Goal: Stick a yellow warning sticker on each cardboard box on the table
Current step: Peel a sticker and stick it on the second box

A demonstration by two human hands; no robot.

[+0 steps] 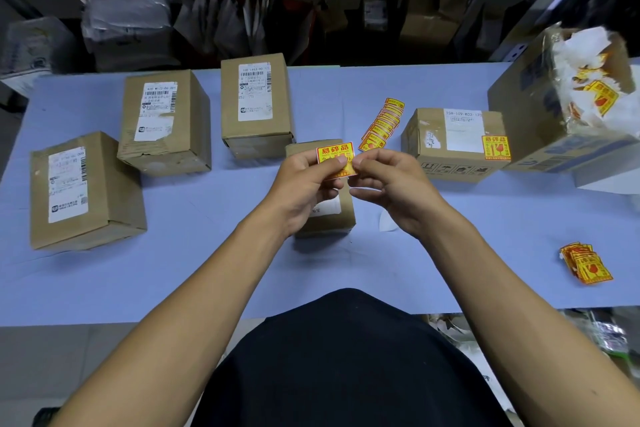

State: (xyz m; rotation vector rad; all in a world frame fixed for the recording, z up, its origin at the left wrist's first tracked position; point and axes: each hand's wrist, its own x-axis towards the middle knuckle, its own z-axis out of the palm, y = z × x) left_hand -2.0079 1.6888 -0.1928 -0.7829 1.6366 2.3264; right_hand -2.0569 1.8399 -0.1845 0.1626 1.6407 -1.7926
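Left hand [304, 184] and right hand [391, 184] pinching 1 yellow sticker [334, 156] between fingertips, small box [325, 218] directly beneath the fingers, table [207, 270] below

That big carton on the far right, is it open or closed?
Open. The big carton has its top gaping, and crumpled white backing papers with yellow sticker scraps show inside it.

Centre box [322, 218] mostly hidden behind hands [346, 180]; shipping-label print unreadable; scrap box [540, 121] cut by right edge
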